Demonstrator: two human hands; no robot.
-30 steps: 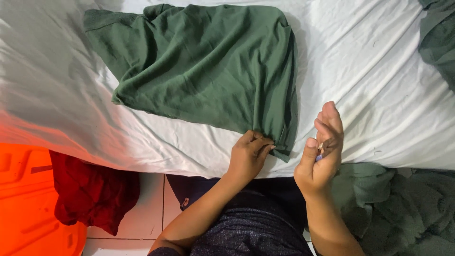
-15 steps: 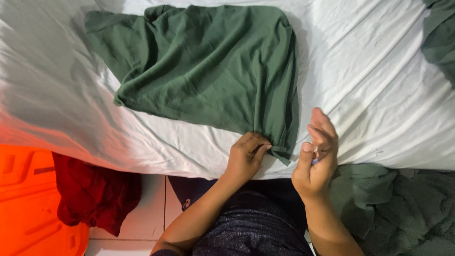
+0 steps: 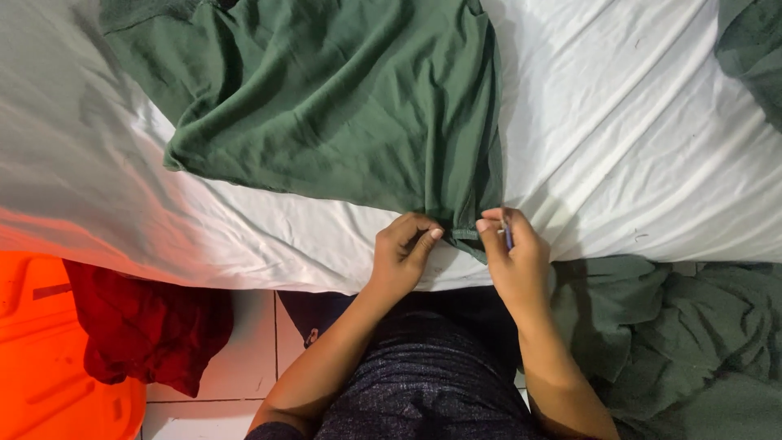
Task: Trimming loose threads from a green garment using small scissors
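Note:
A dark green garment point(image 3: 342, 106) lies spread on a white bed sheet point(image 3: 635, 147), its lower right corner reaching the bed's near edge. My left hand point(image 3: 403, 253) pinches the hem at that corner from the left. My right hand point(image 3: 513, 257) pinches the same corner from the right, and a thin bluish thing shows between its fingers; what it is cannot be made out. Both hands sit close together at the mattress edge.
A pile of green cloth point(image 3: 684, 334) lies at my lower right. More green cloth point(image 3: 753, 49) sits at the upper right corner. A red garment point(image 3: 147, 326) hangs over an orange plastic bin point(image 3: 41, 358) on the tiled floor point(image 3: 244, 342) at left.
My right hand, raised and away from the cloth before, has come down and taken the garment's corner. The view has moved closer to the bed.

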